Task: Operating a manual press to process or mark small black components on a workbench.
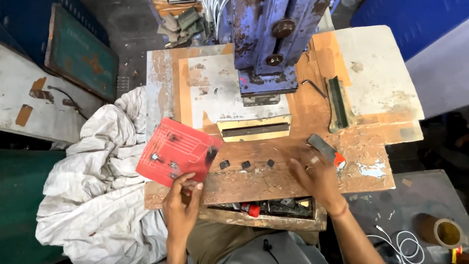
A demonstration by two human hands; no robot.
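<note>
The left hand (181,203) pinches the near edge of a flat red plastic tray (177,150) overhanging the worn wooden surface (273,181), so a weak grip could tip its small dark parts off. The right hand (315,178) lies spread, fingers apart, just beside 3 small black blocks (245,165) and could knock them into the open drawer (273,209).

A worn wooden worktop (273,183) stands in the middle, its paint flaked off in pale patches. A blue metal press (271,44) rises from its far edge. Left of it, crumpled white cloth (97,171) spills over a dark green surface (22,205). A green board (80,51) leans against a blue wall (29,19). The floor (132,29) is grey concrete, dusty. Right, a blue panel (410,19). Light is flat and even.
</note>
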